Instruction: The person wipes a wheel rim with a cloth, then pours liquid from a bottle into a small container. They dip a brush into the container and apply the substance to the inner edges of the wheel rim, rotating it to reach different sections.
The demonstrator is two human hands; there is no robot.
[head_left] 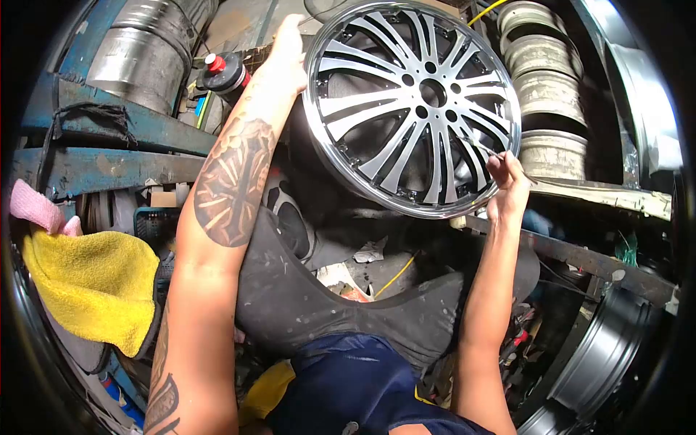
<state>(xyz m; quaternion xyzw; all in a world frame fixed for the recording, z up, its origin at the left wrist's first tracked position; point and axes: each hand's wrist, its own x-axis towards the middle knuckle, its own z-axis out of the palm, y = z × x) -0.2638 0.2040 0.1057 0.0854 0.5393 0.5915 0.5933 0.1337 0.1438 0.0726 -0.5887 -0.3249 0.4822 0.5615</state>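
Observation:
An alloy wheel [391,109] with polished silver spokes, black recesses and a chrome lip is tilted toward me above my knees. My left hand [290,54] is closed at its upper left edge, some fingers hidden by the lip. At the lower right of the wheel, my right hand [507,180] pinches a thin, brush-like tool [491,152]. Its tip points left and overlaps the spokes in this view; its other end sticks out past the fingers.
Stacked wheel barrels [547,87] stand at the right, with a dark rim [605,348] lower down. Large metal rims [141,54] sit upper left above blue beams [109,170]. A black bottle with a red cap [223,72] stands near my left forearm. A yellow cloth [94,279] hangs at left.

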